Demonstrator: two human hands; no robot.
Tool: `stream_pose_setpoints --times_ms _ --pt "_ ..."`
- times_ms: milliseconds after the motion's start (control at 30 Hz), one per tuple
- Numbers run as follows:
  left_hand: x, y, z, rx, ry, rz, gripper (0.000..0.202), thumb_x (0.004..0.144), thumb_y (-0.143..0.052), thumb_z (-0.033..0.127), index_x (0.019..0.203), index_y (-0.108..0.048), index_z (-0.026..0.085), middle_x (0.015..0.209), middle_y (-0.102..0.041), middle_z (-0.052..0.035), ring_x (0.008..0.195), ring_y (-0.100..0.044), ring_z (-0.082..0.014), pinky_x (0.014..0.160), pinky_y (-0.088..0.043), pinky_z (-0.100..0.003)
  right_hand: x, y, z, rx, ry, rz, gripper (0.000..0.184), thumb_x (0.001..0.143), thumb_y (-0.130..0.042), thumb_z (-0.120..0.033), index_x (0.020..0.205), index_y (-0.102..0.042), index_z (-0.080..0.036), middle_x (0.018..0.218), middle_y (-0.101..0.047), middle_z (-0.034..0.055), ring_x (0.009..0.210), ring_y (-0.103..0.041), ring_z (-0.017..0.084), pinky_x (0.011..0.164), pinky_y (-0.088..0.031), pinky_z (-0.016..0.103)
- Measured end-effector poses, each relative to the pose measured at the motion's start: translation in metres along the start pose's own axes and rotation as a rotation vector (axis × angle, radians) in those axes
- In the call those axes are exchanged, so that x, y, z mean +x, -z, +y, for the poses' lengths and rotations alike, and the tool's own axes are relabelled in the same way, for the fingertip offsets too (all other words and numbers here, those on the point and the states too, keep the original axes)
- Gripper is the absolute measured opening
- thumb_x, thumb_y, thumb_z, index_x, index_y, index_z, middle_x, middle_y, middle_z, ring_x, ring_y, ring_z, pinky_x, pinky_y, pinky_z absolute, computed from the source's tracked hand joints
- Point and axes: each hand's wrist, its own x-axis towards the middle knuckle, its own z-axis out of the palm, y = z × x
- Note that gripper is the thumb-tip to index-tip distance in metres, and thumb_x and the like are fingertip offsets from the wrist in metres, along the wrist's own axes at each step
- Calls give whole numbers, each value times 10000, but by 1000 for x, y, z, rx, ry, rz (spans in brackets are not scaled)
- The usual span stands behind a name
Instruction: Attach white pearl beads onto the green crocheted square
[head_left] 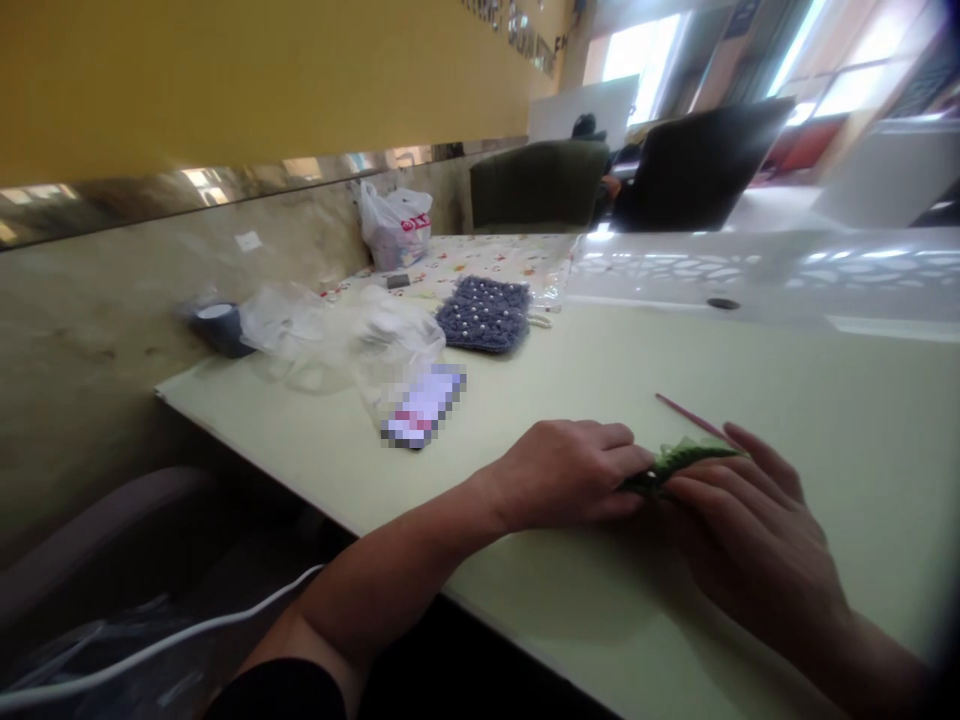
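My left hand [581, 465] is closed, its fingertips pinching one end of a small green crocheted-looking piece [686, 458]. From the other side my right hand [757, 520] grips the same piece, so much of it is hidden behind fingers. A slim pinkish-red stick, like a crochet hook [690, 415], juts out past my right forefinger toward the far left. Whether that hand holds the stick or it lies on the table beyond, I cannot tell. Both hands are just above the pale table [600, 380], close to its front edge.
A phone [425, 405] with a blurred screen lies left of my hands. Behind it are crumpled clear plastic bags [375, 335], a blue-grey beaded pouch [484, 315] and a dark roll [223, 328]. A white carrier bag [396, 228] stands by the wall. A white cable [172, 635] hangs lower left.
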Motion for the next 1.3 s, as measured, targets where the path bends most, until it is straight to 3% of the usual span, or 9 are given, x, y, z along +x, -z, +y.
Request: stream_pose_setpoints --times_ms 133,300,500,667,800,1000,1133,1300 --pt "0 -2 -1 -26 -15 24 262 943 -496 341 1123 -594 177 1043 -649 -48 943 -605 -170 724 -466 -269 0 1 0 -2 20 7 261 802 -637 -60 933 -598 -282 820 -649 36 738 -624 236 1037 -408 518" --pt "1 -3 -1 -76 -2 5 311 968 -461 394 1149 -588 174 1074 -651 -57 968 -609 -168 721 -470 -275 -1 2 3 32 10 -14 161 831 -618 -110 935 -586 -228 827 -640 43 748 -609 217 1013 -422 530" --pt "1 -9 1 -27 -5 45 288 970 -458 363 1163 -591 196 1065 -658 -35 972 -609 -160 663 -453 -272 2 7 -1 -86 229 3 185 828 -574 -71 907 -631 -229 884 -650 79 835 -608 258 1032 -403 572" --pt "1 -7 0 -40 -10 45 296 966 -466 380 1122 -609 172 1064 -669 -38 962 -614 -154 671 -456 -259 0 0 -2 -45 24 72 138 822 -636 -92 898 -622 -206 985 -631 149 891 -609 285 1019 -424 539" --pt "1 -2 -1 -129 -31 26 290 964 -473 363 1105 -613 152 1038 -668 -55 915 -613 -151 735 -474 -245 1 1 -1 70 -44 -19 111 863 -566 -116 924 -576 -208 1013 -627 109 941 -613 262 1006 -410 523" --pt "1 2 -2 -275 0 26 266 942 -507 338 1065 -625 133 944 -640 -68 818 -604 -156 721 -483 -255 15 16 -5 222 -164 -140 92 913 -488 -117 918 -544 -190 964 -609 83 842 -589 186 717 -496 327" --pt "2 7 -2 -402 14 4 231 892 -559 276 1059 -638 137 948 -641 -71 825 -607 -161 741 -488 -261 19 20 -6 389 -286 -180 110 938 -444 -140 900 -533 -193 959 -594 79 832 -582 167 709 -501 300" --pt "4 7 -1 -482 64 11 249 901 -551 312 1034 -667 137 912 -651 -60 804 -602 -151 732 -473 -259 18 21 -8 460 -359 -196 113 953 -423 -161 893 -514 -189 961 -585 85 858 -569 173 748 -489 319"
